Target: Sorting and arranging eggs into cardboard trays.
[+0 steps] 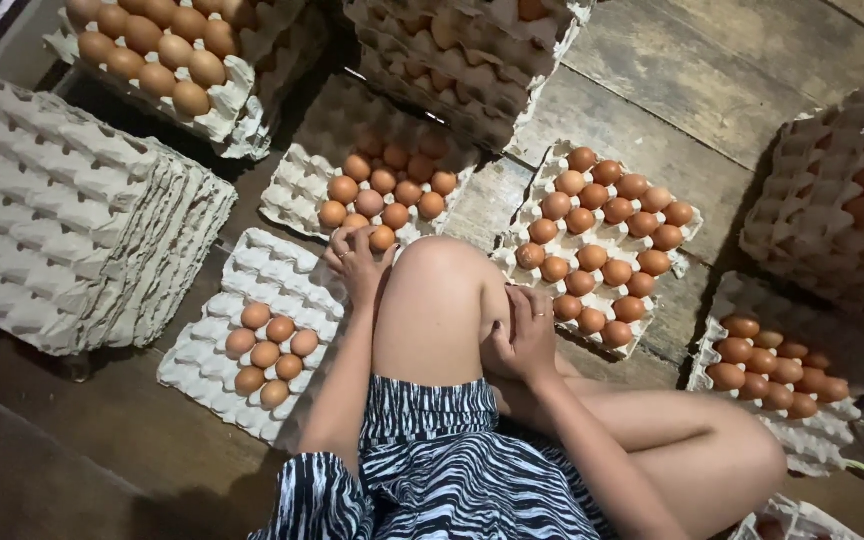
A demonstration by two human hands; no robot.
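My left hand (357,265) reaches past my raised knee (437,290) to the near edge of a grey pulp tray (297,185) partly filled with brown eggs. Its fingers curl around a brown egg (383,238) there. Just below that hand lies another tray (214,300) with several eggs (270,348) grouped in its middle. My right hand (524,335) rests against the inner side of the knee with its fingers tucked in; what its palm holds is hidden. Beside it is a fuller tray (544,165) of brown eggs (602,240).
A tall stack of empty trays (62,220) stands at the left. Filled tray stacks sit at the top left (152,50), top centre (462,60) and right (832,190). Another egg tray (812,445) lies at the lower right. All stand on a wooden plank floor (682,80).
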